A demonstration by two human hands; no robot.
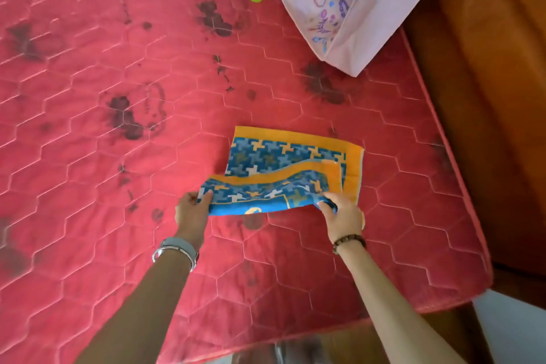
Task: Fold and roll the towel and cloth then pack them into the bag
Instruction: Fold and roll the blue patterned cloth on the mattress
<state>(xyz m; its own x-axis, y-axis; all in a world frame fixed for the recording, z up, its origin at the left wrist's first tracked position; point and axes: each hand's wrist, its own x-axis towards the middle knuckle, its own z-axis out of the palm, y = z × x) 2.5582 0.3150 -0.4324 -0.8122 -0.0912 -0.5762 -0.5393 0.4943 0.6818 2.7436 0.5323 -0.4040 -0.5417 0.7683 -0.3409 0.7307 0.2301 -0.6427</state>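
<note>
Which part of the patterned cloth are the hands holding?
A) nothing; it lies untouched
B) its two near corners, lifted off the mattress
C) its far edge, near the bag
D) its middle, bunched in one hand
B: the left hand and the right hand each pinch a near corner of the cloth, raised above the half lying flat on the mattress.

Both bare forearms extended forward, left hand [191, 211] pinching a lifted corner of the cloth [283, 156] under the thumb, right hand [344, 216] knuckles up, fingers curled round the opposite corner.
</note>
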